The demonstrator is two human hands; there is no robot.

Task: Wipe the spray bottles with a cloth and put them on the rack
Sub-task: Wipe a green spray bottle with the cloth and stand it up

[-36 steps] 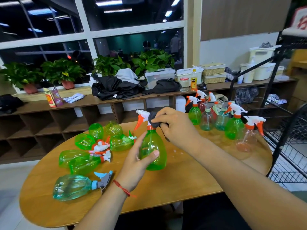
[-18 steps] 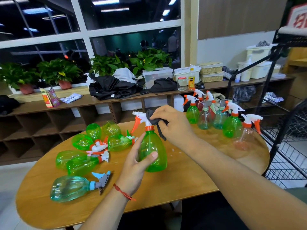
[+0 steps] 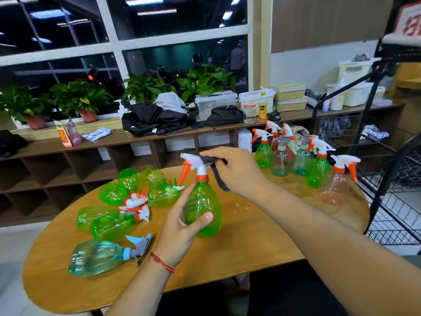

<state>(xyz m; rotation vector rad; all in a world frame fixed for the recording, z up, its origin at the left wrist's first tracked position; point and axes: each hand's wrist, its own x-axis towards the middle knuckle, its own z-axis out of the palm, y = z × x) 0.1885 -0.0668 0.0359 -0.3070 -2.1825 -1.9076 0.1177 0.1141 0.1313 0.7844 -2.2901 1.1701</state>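
My left hand [image 3: 180, 226] grips the belly of an upright green spray bottle [image 3: 205, 204] with a white and orange trigger head, held over the wooden table [image 3: 239, 254]. My right hand [image 3: 237, 169] pinches a dark grey cloth [image 3: 213, 165] against the top of that trigger head; a strip of cloth hangs down beside the bottle's neck. Several green bottles [image 3: 109, 220] and one teal bottle [image 3: 98, 256] lie on their sides at the table's left. Several upright bottles [image 3: 316, 167] stand at the far right, next to the black wire rack [image 3: 387, 179].
A long wooden cubby shelf [image 3: 136, 137] runs behind the table, carrying potted plants, dark clothes, plastic boxes and baskets. The rack's slanted black frame stands close to the table's right edge. Small water spots dot the tabletop near the held bottle.
My right hand has slid the cloth from the back of the trigger head up onto its top. The held bottle stays in my left hand, nearly in the same place.
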